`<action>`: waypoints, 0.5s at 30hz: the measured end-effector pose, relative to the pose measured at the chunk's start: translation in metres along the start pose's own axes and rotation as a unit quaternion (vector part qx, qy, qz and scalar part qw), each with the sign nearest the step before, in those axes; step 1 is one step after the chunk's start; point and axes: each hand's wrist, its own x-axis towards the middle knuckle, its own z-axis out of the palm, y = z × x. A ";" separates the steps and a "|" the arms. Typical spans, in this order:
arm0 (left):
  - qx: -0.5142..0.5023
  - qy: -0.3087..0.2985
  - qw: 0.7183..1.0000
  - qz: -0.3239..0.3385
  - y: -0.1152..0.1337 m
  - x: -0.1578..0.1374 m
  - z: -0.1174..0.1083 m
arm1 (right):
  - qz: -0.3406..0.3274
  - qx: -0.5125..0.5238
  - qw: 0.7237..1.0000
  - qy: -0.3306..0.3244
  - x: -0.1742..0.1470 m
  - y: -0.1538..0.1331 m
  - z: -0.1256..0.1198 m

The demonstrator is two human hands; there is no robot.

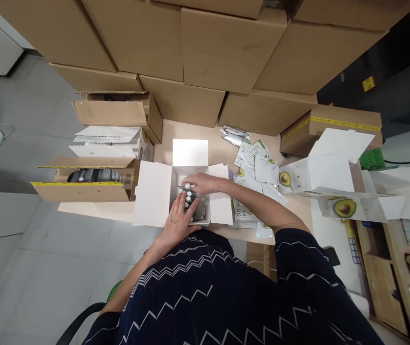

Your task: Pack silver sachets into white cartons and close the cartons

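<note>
An open white carton (190, 223) stands on the table right in front of me, its flaps folded outward. Inside are several white-capped pouches (199, 211) with dark, greyish bodies, packed close together. My left hand (179, 219) reaches over the near left wall, its fingers spread on the caps. From the right, my right hand (205, 183) dips into the far part of the carton with fingers curled at a white cap; its fingertips are partly hidden.
Flat white sachets (250, 179) with avocado prints lie in a pile to the right. A brown box (83, 191) of dark packs stands at left, near a white box (108, 151). Opened avocado cartons (329, 177) sit at right. Stacked brown boxes (226, 48) wall off the back.
</note>
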 end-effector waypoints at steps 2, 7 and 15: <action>0.004 -0.002 1.000 -0.003 0.000 -0.001 0.001 | -0.012 0.124 0.988 0.089 -0.007 0.012 -0.019; 0.005 0.003 1.000 0.001 0.000 -0.003 0.007 | 0.135 0.182 0.893 0.389 -0.006 0.097 -0.083; 0.003 0.018 1.000 0.003 -0.003 -0.005 0.012 | 0.522 -0.116 0.777 0.333 0.000 0.241 -0.117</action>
